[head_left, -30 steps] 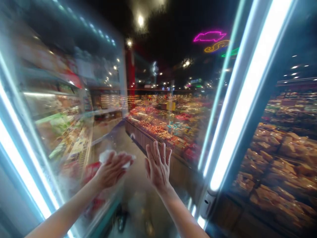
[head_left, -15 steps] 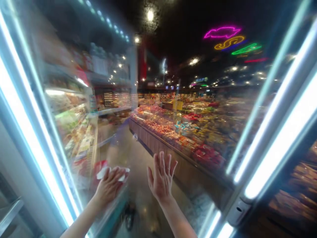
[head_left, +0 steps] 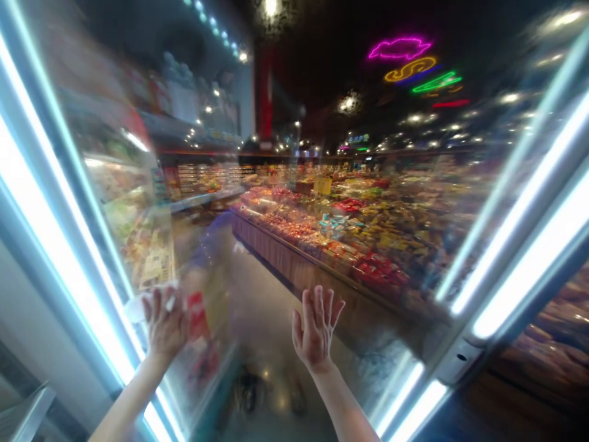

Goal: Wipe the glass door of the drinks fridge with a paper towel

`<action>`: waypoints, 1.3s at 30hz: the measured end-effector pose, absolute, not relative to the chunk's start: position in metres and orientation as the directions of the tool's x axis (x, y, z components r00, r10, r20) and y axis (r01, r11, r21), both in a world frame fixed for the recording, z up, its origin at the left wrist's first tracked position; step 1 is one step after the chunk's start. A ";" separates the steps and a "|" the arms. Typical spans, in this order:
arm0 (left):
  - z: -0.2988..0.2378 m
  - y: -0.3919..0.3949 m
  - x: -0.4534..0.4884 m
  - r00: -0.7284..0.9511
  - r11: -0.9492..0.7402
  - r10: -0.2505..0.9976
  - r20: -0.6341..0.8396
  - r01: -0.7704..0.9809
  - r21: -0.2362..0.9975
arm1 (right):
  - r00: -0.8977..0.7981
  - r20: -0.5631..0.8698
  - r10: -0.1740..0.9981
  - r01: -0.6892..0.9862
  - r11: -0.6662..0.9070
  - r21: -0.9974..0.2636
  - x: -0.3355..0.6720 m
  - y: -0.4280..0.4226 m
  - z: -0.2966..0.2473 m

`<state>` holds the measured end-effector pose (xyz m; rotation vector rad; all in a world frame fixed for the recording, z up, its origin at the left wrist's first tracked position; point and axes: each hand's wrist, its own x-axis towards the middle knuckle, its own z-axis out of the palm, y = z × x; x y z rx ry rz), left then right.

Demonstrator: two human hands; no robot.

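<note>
To your left and right, bright white light strips point(head_left: 55, 245) run slantwise up the view; between them lies a dim shop hall, much blurred; a long wooden counter point(head_left: 294, 265) heaped with colourful packets runs away from you down the middle; lit shelves point(head_left: 133, 227) of goods stand on the left; a shiny grey floor point(head_left: 267, 307) lies between them; a red pillar point(head_left: 265, 92) rises at the back; pink point(head_left: 399, 48), yellow point(head_left: 409, 69) and green point(head_left: 436, 82) neon signs glow under the dark ceiling, top right.
</note>
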<state>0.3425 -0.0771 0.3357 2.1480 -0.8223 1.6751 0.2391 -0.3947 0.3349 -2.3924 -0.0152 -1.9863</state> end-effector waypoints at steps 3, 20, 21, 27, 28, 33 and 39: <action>0.337 -0.069 0.347 0.200 -0.837 -0.058 0.978 -0.544 0.061 | 0.170 0.985 -0.028 0.022 -0.999 -0.032 0.241 -0.391 0.331; 0.290 -0.132 0.321 0.081 -0.698 -0.454 0.887 -0.651 -0.298 | 0.157 0.987 -0.018 0.031 -0.999 -0.023 0.247 -0.391 0.316; 0.297 -0.140 0.319 0.058 -0.660 -0.509 0.859 -0.666 -0.347 | 0.168 0.986 -0.016 0.035 -0.999 -0.022 0.246 -0.391 0.315; 0.415 -0.141 0.331 0.170 -0.815 -0.274 0.947 -0.564 -0.134 | 0.159 0.987 -0.012 0.028 -0.999 -0.017 0.233 -0.422 0.334; 0.425 -0.148 0.329 0.157 -0.829 -0.234 0.959 -0.548 -0.113 | 0.133 0.990 -0.043 0.010 -0.999 -0.045 0.230 -0.431 0.343; 0.407 -0.208 0.301 -0.096 -0.607 -0.544 0.834 -0.641 -0.470 | 0.076 0.997 -0.029 -0.038 -0.999 -0.026 0.220 -0.472 0.406; 0.500 -0.202 0.314 0.009 -0.706 -0.440 0.898 -0.622 -0.340 | 0.136 0.959 0.248 -0.006 -0.968 0.251 0.218 -0.491 0.495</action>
